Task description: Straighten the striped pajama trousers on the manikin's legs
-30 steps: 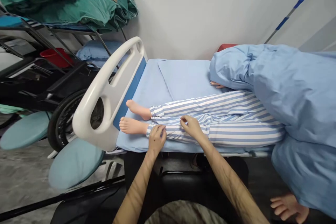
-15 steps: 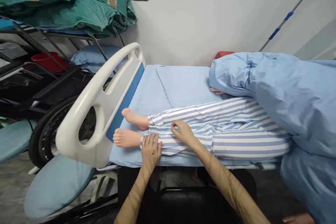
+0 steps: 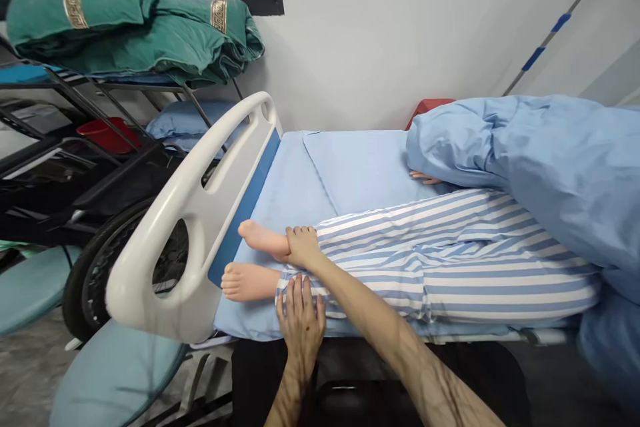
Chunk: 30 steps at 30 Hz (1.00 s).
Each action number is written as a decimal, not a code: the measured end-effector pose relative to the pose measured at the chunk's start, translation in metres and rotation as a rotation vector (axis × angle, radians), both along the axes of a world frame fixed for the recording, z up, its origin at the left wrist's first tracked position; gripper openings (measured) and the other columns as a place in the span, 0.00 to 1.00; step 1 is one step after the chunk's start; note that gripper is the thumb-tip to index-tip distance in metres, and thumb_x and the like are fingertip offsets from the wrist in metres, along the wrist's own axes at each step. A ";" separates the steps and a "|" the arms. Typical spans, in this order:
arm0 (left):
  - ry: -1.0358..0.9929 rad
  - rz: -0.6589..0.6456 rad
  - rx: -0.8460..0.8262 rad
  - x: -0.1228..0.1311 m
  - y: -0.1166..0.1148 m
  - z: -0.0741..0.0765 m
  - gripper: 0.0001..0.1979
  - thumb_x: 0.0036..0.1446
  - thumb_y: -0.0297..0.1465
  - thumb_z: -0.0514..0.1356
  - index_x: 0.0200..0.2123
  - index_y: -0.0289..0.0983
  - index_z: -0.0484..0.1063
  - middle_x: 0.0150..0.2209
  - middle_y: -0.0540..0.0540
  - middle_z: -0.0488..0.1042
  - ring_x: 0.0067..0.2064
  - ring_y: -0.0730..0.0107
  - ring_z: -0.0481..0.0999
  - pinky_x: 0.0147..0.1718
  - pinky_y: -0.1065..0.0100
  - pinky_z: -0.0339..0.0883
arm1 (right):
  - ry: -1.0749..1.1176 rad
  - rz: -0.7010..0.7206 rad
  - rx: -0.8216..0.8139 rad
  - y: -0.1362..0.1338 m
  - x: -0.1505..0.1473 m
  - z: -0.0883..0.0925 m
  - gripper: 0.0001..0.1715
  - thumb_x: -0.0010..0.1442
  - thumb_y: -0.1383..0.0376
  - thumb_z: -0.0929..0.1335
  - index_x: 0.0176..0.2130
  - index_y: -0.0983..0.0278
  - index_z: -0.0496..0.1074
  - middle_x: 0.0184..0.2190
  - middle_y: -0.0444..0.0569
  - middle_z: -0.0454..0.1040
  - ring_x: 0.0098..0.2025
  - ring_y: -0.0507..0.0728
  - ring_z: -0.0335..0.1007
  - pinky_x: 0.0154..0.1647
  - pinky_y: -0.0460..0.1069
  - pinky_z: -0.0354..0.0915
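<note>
A manikin lies on the bed in blue-and-white striped trousers, its bare feet toward the footboard. My right hand is curled over the ankle of the far leg, at the trouser cuff, behind the far foot. Closer to me, my left hand rests on the near trouser leg just behind the near foot, fingers stretched and spread. A bunched blue quilt covers the upper body, and part of a manikin hand shows under its edge.
The white footboard with its cut-out grips closes the bed's left end. Beyond it are a wheelchair wheel, a red basin and green folded bedding on a rack. A round stool stands at lower left.
My right hand has gone from above the trouser legs, leftward, onto the far ankle. My left hand stays on the near trouser leg, its fingers now more spread. The view has shifted slightly.
</note>
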<state>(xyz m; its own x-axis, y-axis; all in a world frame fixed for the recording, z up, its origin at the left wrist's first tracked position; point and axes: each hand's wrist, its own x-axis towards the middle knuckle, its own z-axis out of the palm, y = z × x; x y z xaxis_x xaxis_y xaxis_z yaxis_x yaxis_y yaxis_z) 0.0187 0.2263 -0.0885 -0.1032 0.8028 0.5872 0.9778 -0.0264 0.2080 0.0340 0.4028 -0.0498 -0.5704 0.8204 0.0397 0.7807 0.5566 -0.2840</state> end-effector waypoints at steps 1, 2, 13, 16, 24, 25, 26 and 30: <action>-0.005 -0.001 0.008 0.000 -0.004 0.001 0.30 0.57 0.30 0.57 0.64 0.42 0.58 0.58 0.36 0.68 0.59 0.47 0.68 0.54 0.43 0.58 | 0.016 0.004 0.023 -0.003 0.000 -0.003 0.36 0.49 0.54 0.72 0.52 0.70 0.64 0.47 0.62 0.72 0.49 0.67 0.67 0.52 0.59 0.57; -0.006 -0.003 0.017 -0.001 -0.008 0.002 0.30 0.57 0.30 0.57 0.63 0.42 0.59 0.58 0.35 0.68 0.58 0.47 0.68 0.53 0.44 0.60 | 0.032 0.015 0.027 -0.005 0.000 -0.004 0.34 0.49 0.55 0.71 0.51 0.70 0.65 0.48 0.62 0.72 0.50 0.67 0.67 0.53 0.59 0.56; 0.074 -0.272 -0.033 -0.014 0.056 0.028 0.10 0.60 0.28 0.53 0.32 0.35 0.74 0.28 0.42 0.75 0.32 0.62 0.74 0.34 0.62 0.66 | 0.486 0.031 -0.348 -0.006 0.020 0.036 0.22 0.55 0.61 0.68 0.49 0.66 0.70 0.51 0.54 0.74 0.51 0.58 0.71 0.50 0.49 0.62; 0.121 -0.260 -0.059 -0.015 0.054 0.023 0.11 0.61 0.30 0.53 0.32 0.35 0.74 0.28 0.43 0.76 0.33 0.62 0.74 0.37 0.61 0.65 | 0.526 -0.073 -0.253 -0.006 0.034 0.040 0.08 0.58 0.64 0.66 0.38 0.65 0.73 0.40 0.50 0.79 0.41 0.55 0.73 0.42 0.46 0.63; 0.116 -0.219 -0.067 -0.019 0.041 0.022 0.11 0.61 0.31 0.53 0.39 0.34 0.75 0.36 0.41 0.77 0.41 0.59 0.73 0.46 0.58 0.61 | 0.599 -0.064 -0.209 -0.003 0.057 0.038 0.07 0.61 0.63 0.65 0.33 0.63 0.70 0.31 0.45 0.77 0.33 0.52 0.71 0.36 0.44 0.59; 0.113 -0.206 -0.064 -0.018 0.042 0.021 0.11 0.61 0.31 0.53 0.38 0.34 0.75 0.36 0.41 0.77 0.41 0.59 0.73 0.47 0.58 0.61 | 0.584 -0.058 -0.224 -0.006 0.058 0.033 0.07 0.60 0.63 0.66 0.33 0.63 0.71 0.31 0.45 0.77 0.33 0.52 0.71 0.35 0.44 0.59; 0.108 -0.189 -0.058 -0.017 0.043 0.018 0.10 0.61 0.30 0.53 0.37 0.35 0.74 0.35 0.41 0.77 0.40 0.60 0.73 0.46 0.58 0.61 | 0.558 -0.052 -0.236 -0.010 0.058 0.026 0.07 0.60 0.63 0.66 0.33 0.64 0.71 0.31 0.46 0.77 0.33 0.52 0.71 0.35 0.44 0.58; 0.076 -0.136 -0.042 -0.012 0.044 0.013 0.10 0.60 0.29 0.52 0.34 0.35 0.74 0.32 0.42 0.76 0.38 0.60 0.72 0.44 0.59 0.61 | 0.442 -0.036 -0.225 -0.021 0.058 0.006 0.08 0.60 0.64 0.65 0.31 0.64 0.71 0.29 0.47 0.78 0.32 0.54 0.71 0.33 0.45 0.57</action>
